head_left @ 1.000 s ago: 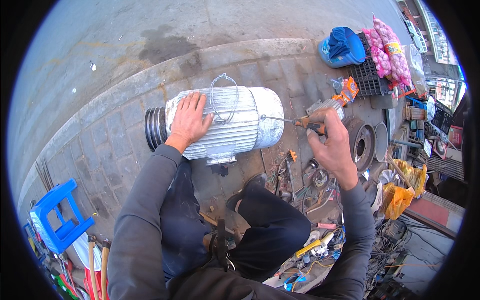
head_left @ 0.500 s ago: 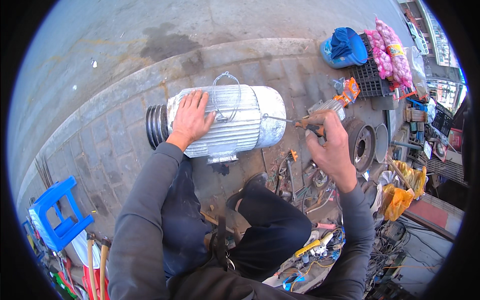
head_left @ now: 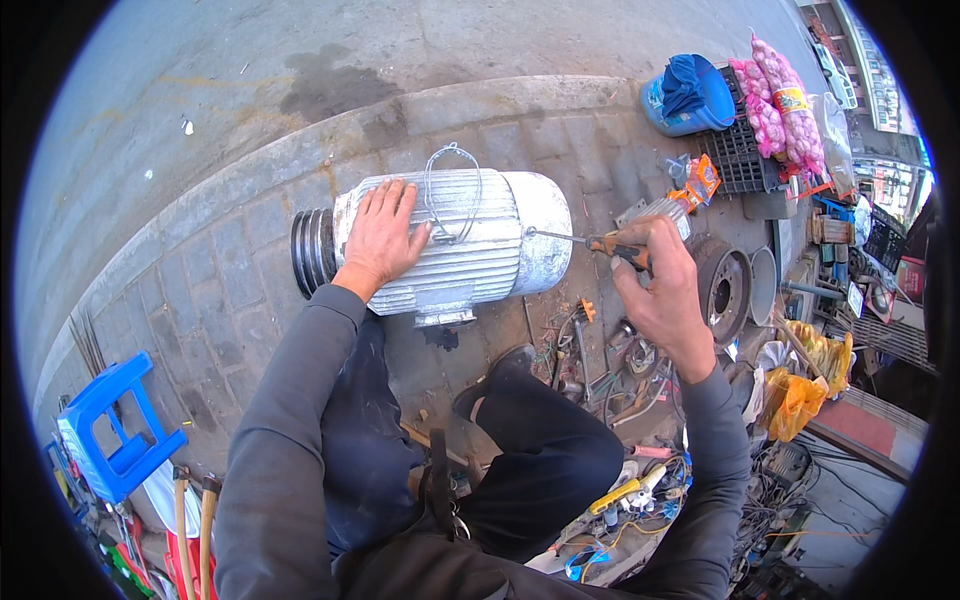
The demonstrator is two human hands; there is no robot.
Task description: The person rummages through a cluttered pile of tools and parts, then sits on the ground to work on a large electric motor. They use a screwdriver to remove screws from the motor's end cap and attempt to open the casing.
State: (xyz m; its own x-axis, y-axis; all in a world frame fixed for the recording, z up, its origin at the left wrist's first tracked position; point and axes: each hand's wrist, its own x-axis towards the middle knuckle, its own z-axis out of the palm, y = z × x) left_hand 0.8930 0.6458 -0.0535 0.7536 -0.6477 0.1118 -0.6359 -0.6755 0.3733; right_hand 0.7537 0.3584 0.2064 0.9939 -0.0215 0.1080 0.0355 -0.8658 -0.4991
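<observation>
A silvery-white finned electric motor (head_left: 470, 265) lies on its side on the paving, a grooved black pulley (head_left: 312, 252) at its left end and a loop of wire (head_left: 430, 170) on top. My left hand (head_left: 385, 240) rests flat on the motor's left part, fingers stretched over the fins. My right hand (head_left: 665, 295) grips an orange-and-black handled screwdriver (head_left: 605, 245), whose shaft reaches a small fastener (head_left: 531, 232) at the right end cover. Whether the tip is seated there I cannot tell.
A blue bucket (head_left: 665, 110), black crate (head_left: 740, 160) and pink garlic sacks (head_left: 790, 100) stand at back right. Wheel rims (head_left: 722, 290), tools, cables and yellow bags (head_left: 790, 400) crowd the right. A blue stool (head_left: 135, 460) is at left. A curb (head_left: 450, 100) runs beyond the motor.
The motor and both hands appear very slightly shifted right and up from a second ago, along with the surroundings. The grip on the screwdriver looks the same; little else has changed.
</observation>
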